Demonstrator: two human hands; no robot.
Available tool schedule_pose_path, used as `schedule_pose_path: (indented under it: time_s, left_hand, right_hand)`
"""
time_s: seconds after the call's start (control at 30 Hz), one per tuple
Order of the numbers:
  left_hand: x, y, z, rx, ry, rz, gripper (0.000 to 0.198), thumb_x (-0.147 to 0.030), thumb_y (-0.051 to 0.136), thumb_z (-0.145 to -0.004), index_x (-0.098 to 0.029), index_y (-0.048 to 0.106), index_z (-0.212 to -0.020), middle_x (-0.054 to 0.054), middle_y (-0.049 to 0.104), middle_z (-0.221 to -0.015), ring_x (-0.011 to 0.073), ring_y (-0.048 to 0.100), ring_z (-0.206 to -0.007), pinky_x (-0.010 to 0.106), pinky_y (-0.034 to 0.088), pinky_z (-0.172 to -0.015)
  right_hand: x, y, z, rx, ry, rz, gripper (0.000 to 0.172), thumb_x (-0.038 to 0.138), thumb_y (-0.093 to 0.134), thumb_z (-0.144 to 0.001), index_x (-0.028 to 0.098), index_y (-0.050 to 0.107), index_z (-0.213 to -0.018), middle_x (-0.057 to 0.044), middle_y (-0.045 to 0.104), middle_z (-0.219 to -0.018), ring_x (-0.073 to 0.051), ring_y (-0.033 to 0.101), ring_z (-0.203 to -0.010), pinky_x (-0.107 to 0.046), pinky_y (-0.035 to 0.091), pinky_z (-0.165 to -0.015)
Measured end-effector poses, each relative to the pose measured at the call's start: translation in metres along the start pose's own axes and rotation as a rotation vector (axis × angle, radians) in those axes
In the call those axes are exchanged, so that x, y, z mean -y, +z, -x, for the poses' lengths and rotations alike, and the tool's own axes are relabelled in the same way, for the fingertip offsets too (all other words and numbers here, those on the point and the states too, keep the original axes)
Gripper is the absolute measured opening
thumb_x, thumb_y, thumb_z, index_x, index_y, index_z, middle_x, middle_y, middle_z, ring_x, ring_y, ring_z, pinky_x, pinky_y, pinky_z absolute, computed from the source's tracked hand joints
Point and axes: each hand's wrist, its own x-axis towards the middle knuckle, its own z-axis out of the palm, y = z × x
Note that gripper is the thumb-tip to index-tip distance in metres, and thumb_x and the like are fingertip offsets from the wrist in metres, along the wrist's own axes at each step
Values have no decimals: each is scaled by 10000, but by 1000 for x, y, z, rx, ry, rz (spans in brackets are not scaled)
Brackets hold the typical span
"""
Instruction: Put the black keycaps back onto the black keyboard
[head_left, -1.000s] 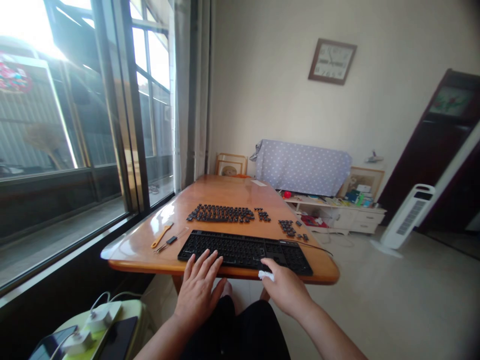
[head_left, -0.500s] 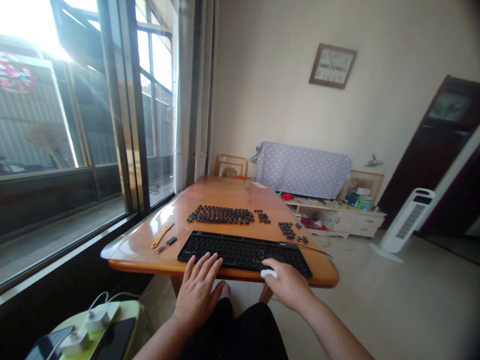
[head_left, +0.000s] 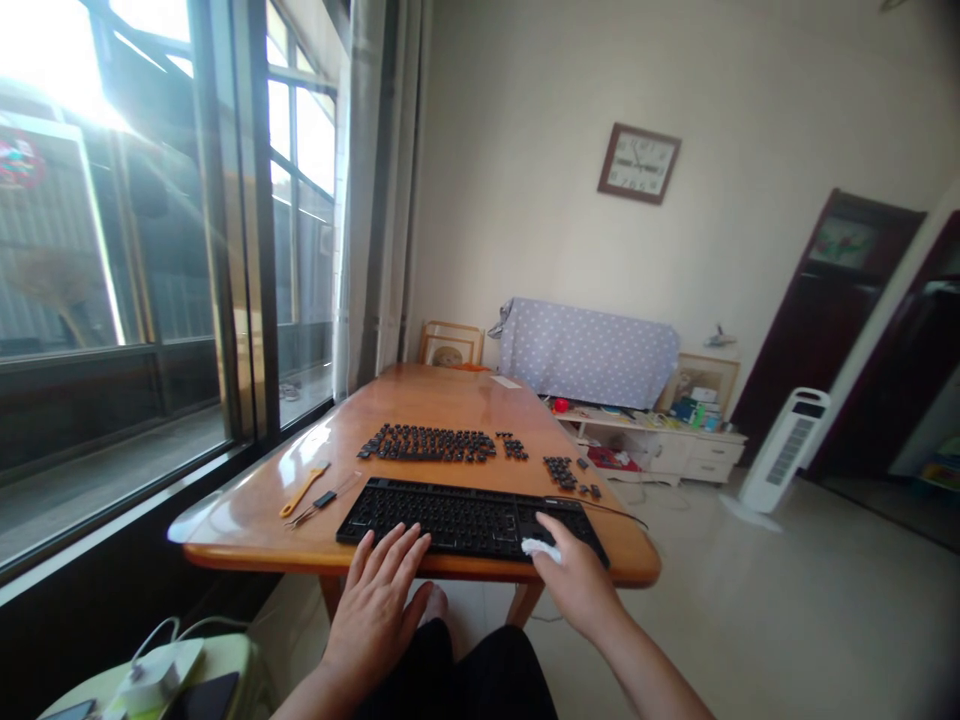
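Note:
A black keyboard frame (head_left: 465, 517) with its keycaps off lies along the near edge of the wooden table (head_left: 420, 400). My left hand (head_left: 379, 595) is open, fingers spread, with the fingertips resting on the frame's near left edge. My right hand (head_left: 574, 580) is closed on a small white wipe (head_left: 541, 549) and presses it onto the right part of the frame. Behind the frame, rows of loose black keycaps (head_left: 427, 443) are laid out, with a smaller group of keycaps (head_left: 561, 470) to the right.
An orange keycap puller (head_left: 302, 490) and a thin wire tool (head_left: 324, 499) lie left of the keyboard. A stool (head_left: 161, 670) with chargers and phones stands at lower left. Large windows run along the left. A white tower fan (head_left: 784, 450) and a low cabinet (head_left: 660, 440) stand beyond.
The view has swung up and to the right. My right hand with the wipe has slid a little further onto the keyboard's right part. My left hand stays at the near edge.

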Motion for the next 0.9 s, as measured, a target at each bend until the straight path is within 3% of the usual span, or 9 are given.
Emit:
schedule_pose_path:
  time_s: [0.13,0.37,0.53,0.67,0.9]
  left_hand:
    - [1,0,1,-5,-1,-5,558,-437,580,-934,-256,507,-1456,21,563,-1495,226,487,-1404,411,2,-1306]
    - [1,-5,1,32,-2,-11,552,-390,555,-948,-282,474,-1483,14,565,-1494,213,492,-1399,417,53,-1309]
    - [1,-8,1,49,-8,18,562,-349,551,-946,-291,457,-1497,22,563,-1495,216,488,-1401,438,136,-1302]
    - [1,-8,0,53,-14,33,564,-339,555,-942,-287,460,-1495,22,561,-1495,221,487,-1400,439,148,-1297]
    - [1,-8,-2,67,-28,30,573,-368,557,-949,-279,448,-1504,16,544,-1512,227,470,-1415,443,144,-1293]
  right_hand:
    - [-34,-7,11,-175,101,-1,636,396,442,-952,174,421,-1548,-145,677,-1329,-286,622,-1260,-382,460,-1039]
    - [-88,-7,11,-143,153,11,724,614,453,-932,115,508,-1453,-197,657,-1346,-327,630,-1249,-388,507,-979]
    - [-100,-7,2,-167,175,-23,788,673,511,-867,96,539,-1403,-207,671,-1314,-350,624,-1251,-398,514,-973]
    - [-104,-12,-8,-37,75,-173,632,663,542,-837,157,681,-1188,-139,747,-1175,-331,687,-1129,-367,539,-901]
    - [-100,-13,-23,-54,81,-169,570,635,585,-805,177,715,-1120,-108,782,-1024,-320,720,-991,-359,535,-836]
